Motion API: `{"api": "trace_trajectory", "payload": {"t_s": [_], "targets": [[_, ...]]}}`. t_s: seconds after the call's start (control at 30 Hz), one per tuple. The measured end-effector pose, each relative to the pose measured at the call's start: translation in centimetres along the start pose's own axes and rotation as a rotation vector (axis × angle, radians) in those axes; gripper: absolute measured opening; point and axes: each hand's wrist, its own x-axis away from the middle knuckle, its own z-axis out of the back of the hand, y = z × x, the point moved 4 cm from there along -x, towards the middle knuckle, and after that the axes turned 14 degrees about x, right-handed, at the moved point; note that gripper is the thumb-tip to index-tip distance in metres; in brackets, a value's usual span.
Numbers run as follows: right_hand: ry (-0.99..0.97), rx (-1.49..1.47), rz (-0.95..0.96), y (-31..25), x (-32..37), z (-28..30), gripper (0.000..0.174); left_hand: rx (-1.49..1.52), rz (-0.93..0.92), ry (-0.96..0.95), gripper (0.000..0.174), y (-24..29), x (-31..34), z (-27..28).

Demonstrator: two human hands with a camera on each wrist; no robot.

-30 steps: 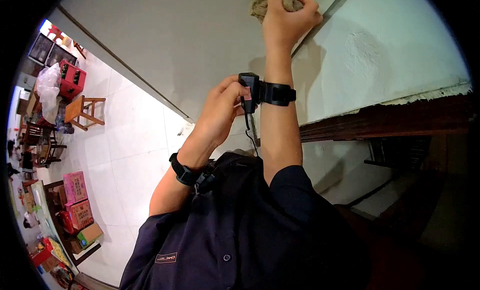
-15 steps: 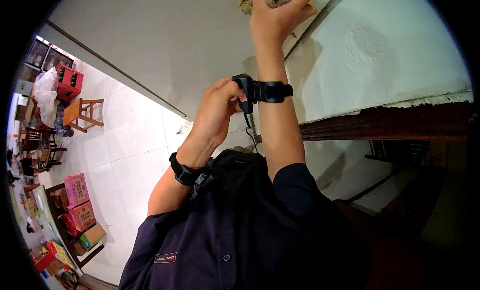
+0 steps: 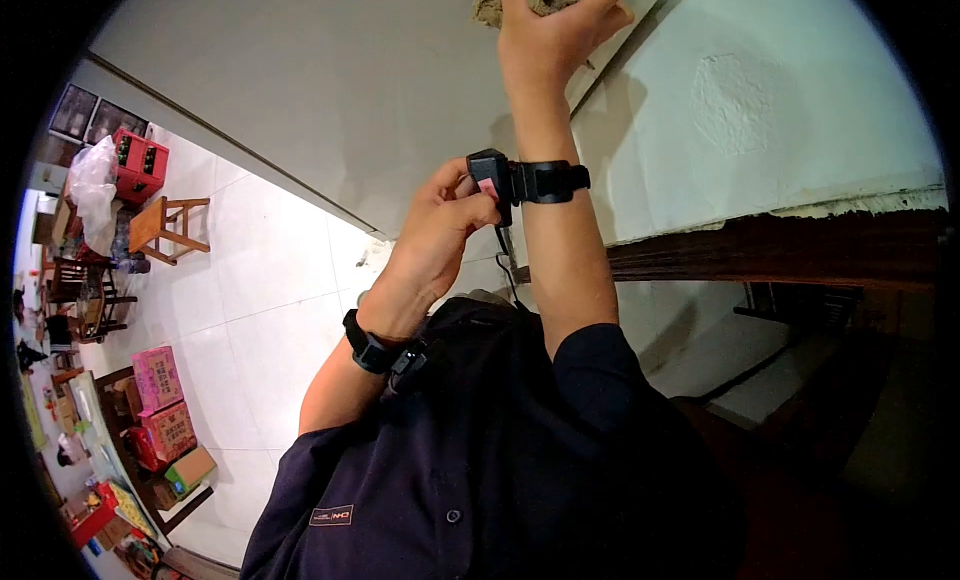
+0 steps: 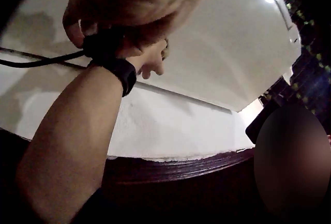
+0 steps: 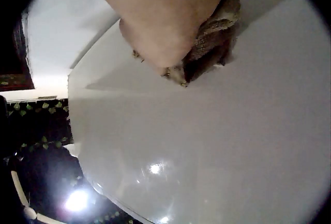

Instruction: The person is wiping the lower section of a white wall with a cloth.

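Observation:
My right hand (image 3: 555, 45) grips a crumpled grey-brown cloth (image 3: 489, 4) against a smooth pale grey panel (image 3: 330, 90). In the right wrist view the bunched cloth (image 5: 214, 40) shows beside the hand, its folds on the glossy surface. Lower down, my left hand (image 3: 440, 220) holds the black wrist camera (image 3: 489, 172) strapped to my right forearm, fingers behind it and thumb at its lower edge. A black cable (image 3: 503, 265) hangs from that camera. In the left wrist view the left hand (image 4: 134, 12) covers much of the device.
A white wall (image 3: 820, 100) with a rough patch meets the panel on the right, above a dark wooden ledge (image 3: 780, 250) with flaking edges. To the left, on the tiled floor (image 3: 270, 360), stand a wooden stool (image 3: 165, 225), a red crate (image 3: 138, 170) and stacked boxes (image 3: 165, 400).
My right hand and the cloth shifted slightly left in the head view, then stayed nearly still. My left thumb has slid lower on the wrist camera.

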Motion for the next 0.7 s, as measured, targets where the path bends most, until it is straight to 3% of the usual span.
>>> {"api": "trace_trajectory", "payload": {"t_s": [0.17, 0.4, 0.7], "targets": [[-0.003, 0.005, 0.091, 0.4, 0.0, -0.2, 0.045, -0.017, 0.029, -0.046, 0.029, 0.2, 0.2, -0.2], [-0.001, -0.015, 0.053, 0.3, 0.6, -0.1, 0.044, 0.076, 0.017, 0.033, 0.026, -0.8, -0.4, 0.4], [0.018, -0.018, 0.103, 0.3, 0.5, 0.0, 0.045, 0.079, 0.014, -0.048, 0.034, -0.8, 0.1, 0.1]]}}
